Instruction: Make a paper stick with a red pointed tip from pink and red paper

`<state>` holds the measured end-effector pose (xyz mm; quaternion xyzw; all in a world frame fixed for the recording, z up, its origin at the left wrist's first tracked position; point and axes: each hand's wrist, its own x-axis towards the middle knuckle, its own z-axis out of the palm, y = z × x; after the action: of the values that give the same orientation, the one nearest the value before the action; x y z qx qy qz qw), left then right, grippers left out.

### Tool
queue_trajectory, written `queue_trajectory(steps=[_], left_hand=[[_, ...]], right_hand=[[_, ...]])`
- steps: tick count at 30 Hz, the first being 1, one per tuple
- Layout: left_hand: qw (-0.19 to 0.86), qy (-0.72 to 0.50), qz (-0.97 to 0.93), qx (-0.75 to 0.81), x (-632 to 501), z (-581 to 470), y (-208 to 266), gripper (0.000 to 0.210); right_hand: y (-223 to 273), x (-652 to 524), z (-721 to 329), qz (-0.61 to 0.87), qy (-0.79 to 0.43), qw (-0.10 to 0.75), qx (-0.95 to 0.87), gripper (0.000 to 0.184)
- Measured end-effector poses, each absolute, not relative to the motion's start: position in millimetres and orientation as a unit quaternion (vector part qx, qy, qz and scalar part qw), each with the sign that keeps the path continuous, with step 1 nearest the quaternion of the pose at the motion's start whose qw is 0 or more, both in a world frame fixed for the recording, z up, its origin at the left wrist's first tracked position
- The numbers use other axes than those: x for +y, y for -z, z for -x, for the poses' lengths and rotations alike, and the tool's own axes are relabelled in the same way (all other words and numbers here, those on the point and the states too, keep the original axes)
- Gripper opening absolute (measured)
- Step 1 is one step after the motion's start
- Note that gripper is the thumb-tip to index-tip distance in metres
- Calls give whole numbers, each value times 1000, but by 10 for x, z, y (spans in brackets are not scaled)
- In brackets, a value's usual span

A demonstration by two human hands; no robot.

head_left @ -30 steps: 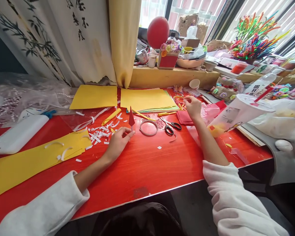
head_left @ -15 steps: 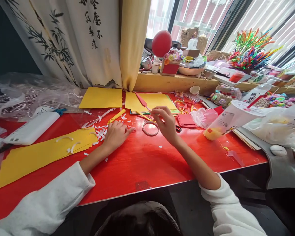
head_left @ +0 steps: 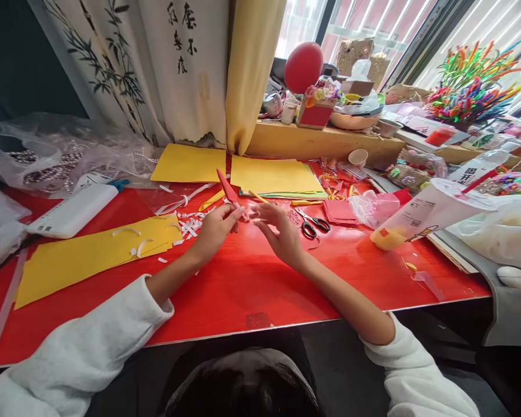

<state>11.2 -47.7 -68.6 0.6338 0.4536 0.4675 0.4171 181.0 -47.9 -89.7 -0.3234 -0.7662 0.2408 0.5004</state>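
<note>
My left hand [head_left: 219, 227] is closed on a red folded paper piece [head_left: 228, 188], whose long pointed tip rises above the fingers. The lower end of the piece is partly hidden by my fingertips. Close by on the right, my right hand [head_left: 280, 234] has its fingers stretched toward the left fingertips, thumb apart from them. Whether it touches the piece's lower end I cannot tell. Scissors with black handles [head_left: 312, 225] lie just right of my right hand. A thin yellow strip [head_left: 259, 197] sits behind the hands.
Yellow sheets [head_left: 271, 175] are stacked behind the hands, with yellow strips [head_left: 91, 252] at left. White paper scraps [head_left: 191, 226] litter the table near my left hand. At right are red paper squares [head_left: 339, 212] and a tilted plastic cup [head_left: 421, 214] with a yellow drink.
The red paper piece has passed from my right hand to my left. My left hand has risen from the table, the hands have come together, and the scissors now show more fully.
</note>
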Motion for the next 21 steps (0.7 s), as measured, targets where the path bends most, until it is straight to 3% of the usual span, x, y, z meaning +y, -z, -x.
queue_trajectory(steps=[5,11,21], left_hand=[[417,-493,-618,448,-468,-104,708,32],[403,-508,-604,464,-514,-130,712,34],[423,-485,-619,450,-581,-166,690,32]], right_hand=[[857,-474,-1808,388,-312,546,-674,29],[871,-528,-1809,389,-200,538,-721,14],[898,-527,-1789,310,-217,520,-766,16]])
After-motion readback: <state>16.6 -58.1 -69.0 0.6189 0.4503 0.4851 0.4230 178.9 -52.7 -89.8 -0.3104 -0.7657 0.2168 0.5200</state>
